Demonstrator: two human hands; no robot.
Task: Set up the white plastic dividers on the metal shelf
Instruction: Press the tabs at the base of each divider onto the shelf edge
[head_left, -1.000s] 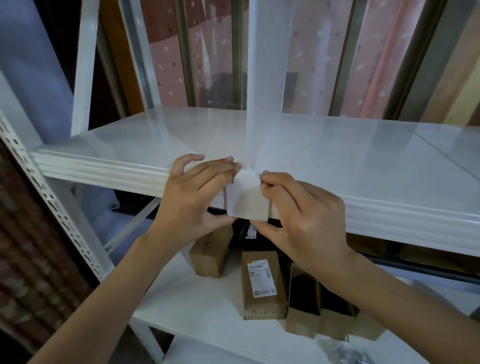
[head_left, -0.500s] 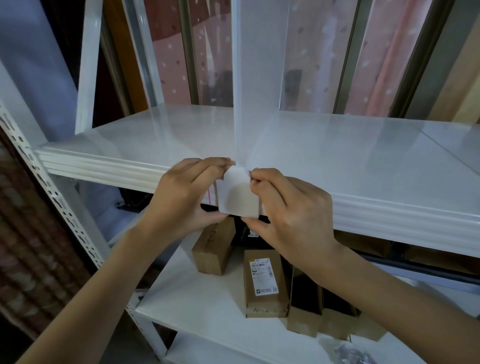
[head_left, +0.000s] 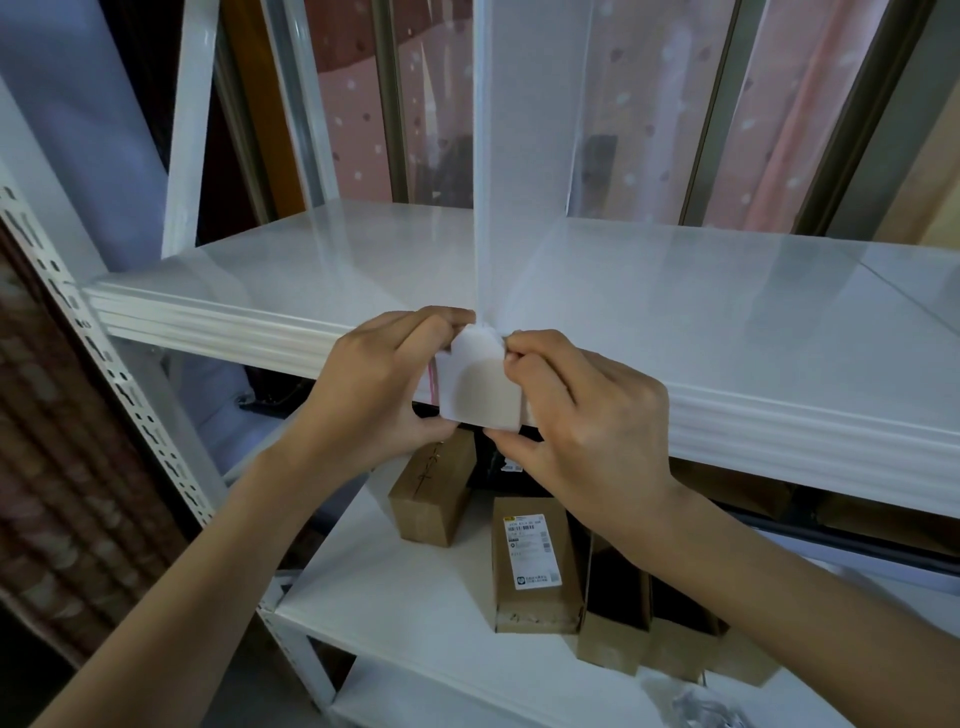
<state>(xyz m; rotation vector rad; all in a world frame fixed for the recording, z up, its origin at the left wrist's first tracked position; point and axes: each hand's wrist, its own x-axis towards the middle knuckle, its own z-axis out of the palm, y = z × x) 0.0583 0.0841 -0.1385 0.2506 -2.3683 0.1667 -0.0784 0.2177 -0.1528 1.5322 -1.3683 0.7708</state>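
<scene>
A translucent white plastic divider (head_left: 524, 135) stands upright on the white metal shelf (head_left: 727, 322), running from the front edge toward the back. Its white front tab (head_left: 475, 379) hangs over the shelf's front lip. My left hand (head_left: 379, 384) pinches the tab's left side, fingers on top and thumb underneath. My right hand (head_left: 576, 410) pinches its right side the same way. Both hands sit against the shelf's ribbed front edge.
On the lower shelf (head_left: 395, 613) stand several brown cardboard boxes (head_left: 530, 561), one with a white label. A perforated white upright (head_left: 104, 358) rises at the left. Behind the shelf are a window frame and pink curtains (head_left: 649, 104).
The divider and both hands have shifted slightly left along the shelf edge. Both hands keep their pinch on the tab.
</scene>
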